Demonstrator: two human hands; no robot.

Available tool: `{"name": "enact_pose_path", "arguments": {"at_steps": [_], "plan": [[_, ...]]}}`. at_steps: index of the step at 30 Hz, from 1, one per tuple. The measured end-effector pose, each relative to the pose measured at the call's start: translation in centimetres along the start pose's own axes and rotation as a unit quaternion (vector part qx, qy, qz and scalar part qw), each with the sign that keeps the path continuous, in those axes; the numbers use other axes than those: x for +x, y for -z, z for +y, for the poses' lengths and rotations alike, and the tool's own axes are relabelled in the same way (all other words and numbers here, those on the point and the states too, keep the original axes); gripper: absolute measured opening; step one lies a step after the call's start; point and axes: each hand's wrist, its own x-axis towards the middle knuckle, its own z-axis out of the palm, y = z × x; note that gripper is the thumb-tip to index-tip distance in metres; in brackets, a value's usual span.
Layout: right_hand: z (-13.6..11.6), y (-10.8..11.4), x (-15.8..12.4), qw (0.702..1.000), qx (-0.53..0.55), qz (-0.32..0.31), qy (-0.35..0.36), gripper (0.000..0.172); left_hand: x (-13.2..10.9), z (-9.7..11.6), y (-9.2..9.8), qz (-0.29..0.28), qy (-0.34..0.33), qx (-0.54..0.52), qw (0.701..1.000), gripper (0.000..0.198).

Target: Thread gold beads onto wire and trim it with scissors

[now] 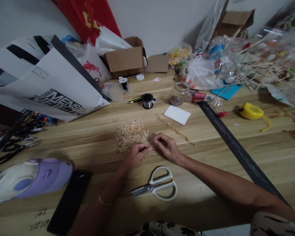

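- Pinching thumbs and forefingers closed, the left hand (137, 154) and right hand (167, 148) meet tip to tip; what they grip is too small to tell.
- The glinting heap of small gold and silver metal rings (131, 133) lies on the pale wooden tabletop (211, 170), just beyond the left hand.
- Likely best: wrists rested, pinch light, work kept low.

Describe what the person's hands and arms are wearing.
Both the left hand and right hand are bare, with no gloves. A thin gold bangle circles the left wrist. The forearms are unsleeved; light fabric with a dark print shows by the right upper arm.
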Motion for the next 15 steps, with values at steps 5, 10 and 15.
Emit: {"name": "enact_pose_path", "arguments": {"at_steps": [5,10,15], "plan": [[0.04,-0.03,-0.07,1.000,-0.003,-0.001,-0.005,0.015,-0.03,0.16,-0.04,0.011,-0.008,-0.010,1.000,0.032],[0.08,-0.05,-0.10,1.000,0.007,-0.003,-0.007,0.014,-0.04,0.03,0.01,0.013,-0.002,-0.021,1.000,0.032],[0.05,-0.06,-0.11,1.000,0.005,0.001,-0.010,0.015,0.02,-0.09,0.02,0.010,0.013,-0.032,0.999,0.034]]}}
